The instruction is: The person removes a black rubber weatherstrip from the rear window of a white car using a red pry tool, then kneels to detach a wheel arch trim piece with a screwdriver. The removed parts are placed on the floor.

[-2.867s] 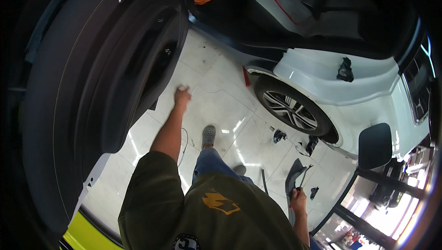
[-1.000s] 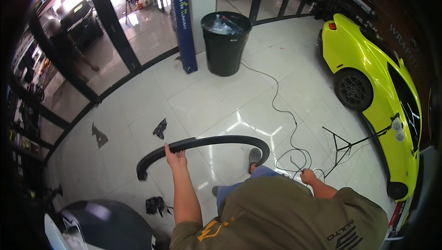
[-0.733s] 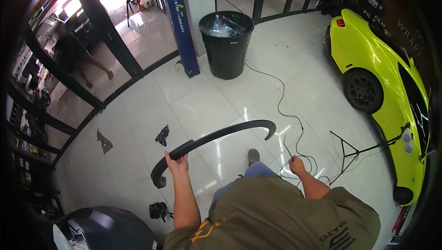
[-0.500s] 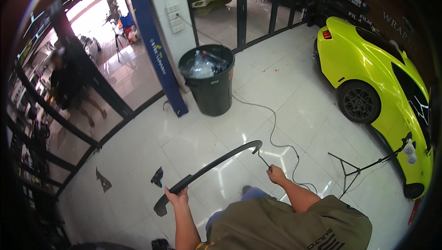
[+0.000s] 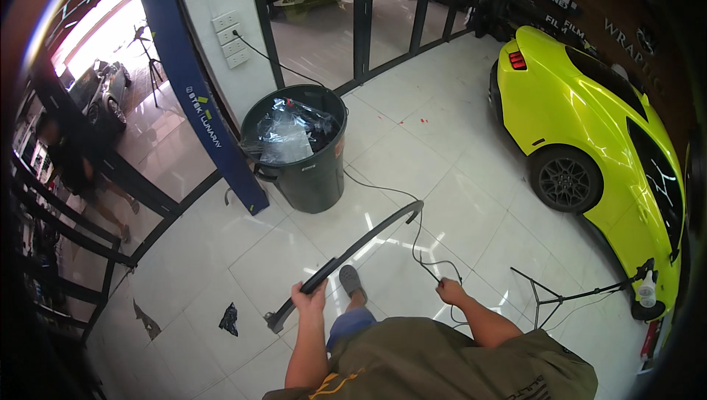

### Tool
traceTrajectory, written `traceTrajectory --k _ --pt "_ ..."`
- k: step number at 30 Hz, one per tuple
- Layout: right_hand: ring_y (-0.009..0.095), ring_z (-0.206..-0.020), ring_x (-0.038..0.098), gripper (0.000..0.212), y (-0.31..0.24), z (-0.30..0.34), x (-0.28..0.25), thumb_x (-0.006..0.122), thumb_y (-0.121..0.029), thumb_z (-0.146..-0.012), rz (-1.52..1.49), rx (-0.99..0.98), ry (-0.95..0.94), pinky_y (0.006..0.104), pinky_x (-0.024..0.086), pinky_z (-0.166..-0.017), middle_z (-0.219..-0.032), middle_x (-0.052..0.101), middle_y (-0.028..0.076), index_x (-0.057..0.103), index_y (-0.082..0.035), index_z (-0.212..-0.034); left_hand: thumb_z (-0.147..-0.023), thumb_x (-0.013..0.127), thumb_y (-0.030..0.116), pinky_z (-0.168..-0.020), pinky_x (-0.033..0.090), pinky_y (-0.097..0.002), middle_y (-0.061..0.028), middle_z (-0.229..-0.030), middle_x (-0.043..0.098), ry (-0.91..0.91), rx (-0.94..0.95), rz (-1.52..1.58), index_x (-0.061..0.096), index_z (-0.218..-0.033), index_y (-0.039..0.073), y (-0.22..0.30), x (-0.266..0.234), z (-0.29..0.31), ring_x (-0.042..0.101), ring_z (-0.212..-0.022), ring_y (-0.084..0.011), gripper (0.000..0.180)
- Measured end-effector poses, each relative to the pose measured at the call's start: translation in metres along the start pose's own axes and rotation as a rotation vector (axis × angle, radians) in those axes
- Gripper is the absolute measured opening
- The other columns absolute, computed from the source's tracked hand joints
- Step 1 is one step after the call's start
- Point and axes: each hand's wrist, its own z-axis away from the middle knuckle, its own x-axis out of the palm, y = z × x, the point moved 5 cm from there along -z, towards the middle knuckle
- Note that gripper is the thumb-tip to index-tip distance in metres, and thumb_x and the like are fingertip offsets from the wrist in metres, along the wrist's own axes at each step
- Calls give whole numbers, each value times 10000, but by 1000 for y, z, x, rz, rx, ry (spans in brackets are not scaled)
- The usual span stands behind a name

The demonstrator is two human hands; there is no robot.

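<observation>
My left hand is closed around a long, curved black trim strip, gripping it near its lower end. The strip rises ahead and to the right, its hooked far end pointing toward a black trash bin. My right hand hangs at my side with its fingers loosely curled. It is above a thin black cable lying on the white tile floor, and whether it touches the cable is unclear. My foot in a grey sandal steps forward below the strip.
The bin holds crumpled clear plastic, with a blue banner leaning beside it. A yellow-green car stands at the right, with a thin black stand and a spray bottle in front of it. Black scraps lie on the floor at the left. A person stands behind the glass wall.
I turned away from a white car and picked up the black strip. Over the last second I have carried it toward the bin, which is now much nearer; my right arm has swung forward.
</observation>
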Motion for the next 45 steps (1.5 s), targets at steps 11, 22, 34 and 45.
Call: traceTrajectory --k 11,22,34,45 --pt "330 -764 662 229 108 -55 -146 610 -231 -797 -124 655 137 407 523 -694 -866 662 182 621 -20 -883 -848 509 197 -1034 385 -552 -302 -1175 486 -67 -330 -1 374 -1107 -123 -243 230 -216 496 -1143 -435 433" --pt "356 -879 628 306 196 -257 -151 587 -325 -781 -83 611 -138 431 497 -788 -918 652 194 639 -40 -878 -875 477 229 -1061 360 -537 -340 -1275 421 -203 -516 -11 357 -1202 -182 -489 480 -349 392 -1245 -462 539" --pt "189 -575 618 146 235 -576 -478 580 -164 -847 -424 741 207 289 440 -451 -714 560 70 534 -28 -871 -903 546 365 -1020 429 -490 -340 -1247 437 -323 -476 100 360 -1226 -146 -627 799 -541 457 -1179 -460 633" --pt "239 -654 672 208 151 -850 -501 577 -202 -837 -252 915 -11 361 508 -552 -760 633 128 589 -7 -909 -863 462 615 -985 462 -462 -244 -1269 478 -229 -23 -124 409 -1279 -44 -618 928 -959 473 -1177 -393 781"
